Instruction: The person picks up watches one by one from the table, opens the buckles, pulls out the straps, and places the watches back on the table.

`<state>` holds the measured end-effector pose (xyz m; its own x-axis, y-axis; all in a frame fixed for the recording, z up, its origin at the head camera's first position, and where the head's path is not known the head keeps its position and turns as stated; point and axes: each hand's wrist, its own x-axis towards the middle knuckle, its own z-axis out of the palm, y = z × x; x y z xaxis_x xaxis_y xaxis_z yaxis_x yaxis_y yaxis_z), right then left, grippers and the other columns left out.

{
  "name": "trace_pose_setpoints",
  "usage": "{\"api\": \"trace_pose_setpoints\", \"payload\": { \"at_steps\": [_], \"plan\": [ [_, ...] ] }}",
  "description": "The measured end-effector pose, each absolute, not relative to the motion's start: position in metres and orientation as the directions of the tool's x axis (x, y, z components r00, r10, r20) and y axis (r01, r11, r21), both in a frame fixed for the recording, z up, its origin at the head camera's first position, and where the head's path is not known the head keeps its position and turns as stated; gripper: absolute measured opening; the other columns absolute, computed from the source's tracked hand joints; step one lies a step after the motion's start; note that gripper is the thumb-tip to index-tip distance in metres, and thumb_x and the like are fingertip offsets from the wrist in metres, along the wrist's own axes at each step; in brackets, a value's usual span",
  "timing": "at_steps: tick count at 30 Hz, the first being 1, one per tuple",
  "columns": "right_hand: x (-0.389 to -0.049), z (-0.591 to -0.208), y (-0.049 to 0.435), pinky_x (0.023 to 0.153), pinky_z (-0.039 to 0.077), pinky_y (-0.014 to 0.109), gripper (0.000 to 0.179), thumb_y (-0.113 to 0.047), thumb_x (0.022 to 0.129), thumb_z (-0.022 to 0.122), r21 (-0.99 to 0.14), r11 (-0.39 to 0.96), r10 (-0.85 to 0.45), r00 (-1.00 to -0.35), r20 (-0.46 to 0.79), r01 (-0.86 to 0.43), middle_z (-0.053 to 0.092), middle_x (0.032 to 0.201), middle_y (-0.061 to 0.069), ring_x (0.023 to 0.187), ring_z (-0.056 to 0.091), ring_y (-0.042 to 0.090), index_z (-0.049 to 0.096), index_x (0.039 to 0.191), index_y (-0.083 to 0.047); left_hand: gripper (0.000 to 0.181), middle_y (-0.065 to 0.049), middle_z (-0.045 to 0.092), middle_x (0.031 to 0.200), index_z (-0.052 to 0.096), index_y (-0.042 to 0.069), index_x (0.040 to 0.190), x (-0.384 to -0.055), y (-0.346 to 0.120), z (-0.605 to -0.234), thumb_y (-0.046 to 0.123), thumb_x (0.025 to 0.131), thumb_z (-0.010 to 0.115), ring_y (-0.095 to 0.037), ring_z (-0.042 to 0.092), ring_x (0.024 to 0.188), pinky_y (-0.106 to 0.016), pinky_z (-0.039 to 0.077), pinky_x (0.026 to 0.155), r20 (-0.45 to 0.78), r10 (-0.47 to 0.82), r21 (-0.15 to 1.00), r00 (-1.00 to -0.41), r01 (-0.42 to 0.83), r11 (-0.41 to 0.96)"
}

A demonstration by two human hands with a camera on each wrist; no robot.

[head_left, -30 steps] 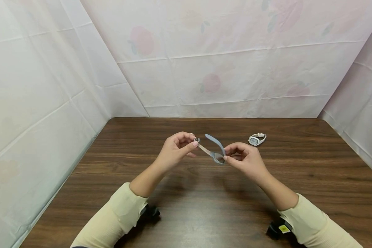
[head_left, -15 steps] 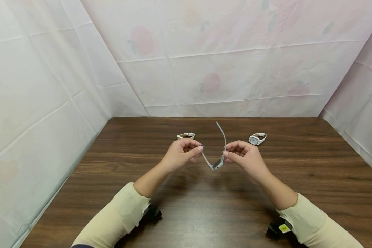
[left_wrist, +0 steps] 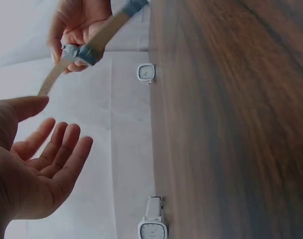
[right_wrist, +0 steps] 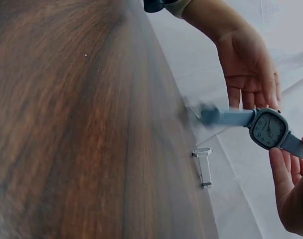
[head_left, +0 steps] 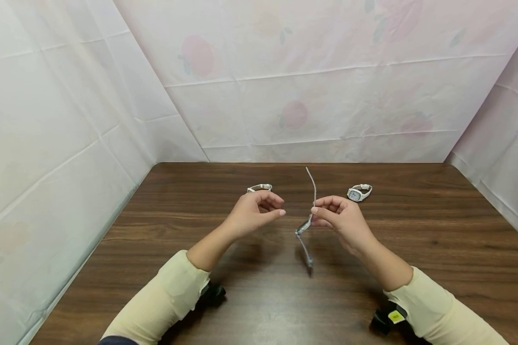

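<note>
A blue-grey wristwatch (head_left: 303, 227) hangs in the air over the table, unbuckled. My right hand (head_left: 345, 221) pinches one strap between thumb and fingers close to the watch case. That strap end points up, while the buckle strap dangles and is blurred. In the right wrist view the square dial of the blue watch (right_wrist: 268, 129) faces the camera. My left hand (head_left: 256, 213) is apart from the watch, fingers loosely bent with nothing between them. In the left wrist view the left hand's (left_wrist: 47, 174) palm shows, fingers spread.
On the brown wooden table (head_left: 436, 239), one white watch (head_left: 359, 193) lies at the back right. Another white watch (head_left: 261, 187) lies behind my left hand, partly hidden by it. Pale curtains (head_left: 293, 81) rise at the table's back and sides.
My left hand has let go of the buckle end, which has swung down. The right hand keeps its pinch, and the free strap end stands more upright.
</note>
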<state>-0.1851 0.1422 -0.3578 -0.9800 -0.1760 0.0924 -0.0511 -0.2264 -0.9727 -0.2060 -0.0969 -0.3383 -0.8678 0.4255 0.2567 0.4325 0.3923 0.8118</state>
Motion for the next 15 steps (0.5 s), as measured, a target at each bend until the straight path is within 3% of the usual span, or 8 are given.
{"api": "trace_pose_setpoints", "payload": {
  "at_steps": [6, 15],
  "plan": [
    [-0.184, -0.357, 0.139, 0.073, 0.059, 0.034, 0.013, 0.004, 0.088, 0.068, -0.977, -0.204, -0.172, -0.980, 0.095, -0.059, 0.063, 0.085, 0.008, 0.073, 0.067, 0.017, 0.061, 0.098, 0.007, 0.024, -0.009, 0.069, 0.091, 0.068, 0.001, 0.099, -0.198, -0.087, -0.340, 0.008, 0.080, 0.081, -0.019, 0.067, 0.083, -0.027, 0.058, 0.072, 0.313, 0.544, 0.779, -0.779, 0.538, 0.322],
    [-0.180, -0.355, 0.130, 0.073, 0.059, 0.034, 0.009, 0.005, 0.089, 0.065, -0.975, -0.221, -0.200, -0.978, 0.065, -0.020, 0.063, 0.081, 0.006, 0.073, 0.066, 0.016, 0.058, 0.094, 0.002, 0.021, -0.001, 0.066, 0.086, 0.068, 0.005, 0.093, -0.184, -0.076, -0.337, 0.001, 0.076, 0.080, -0.012, 0.064, 0.076, -0.019, 0.055, 0.067, 0.424, 0.626, 0.545, -0.655, 0.736, 0.400]
  ]
}}
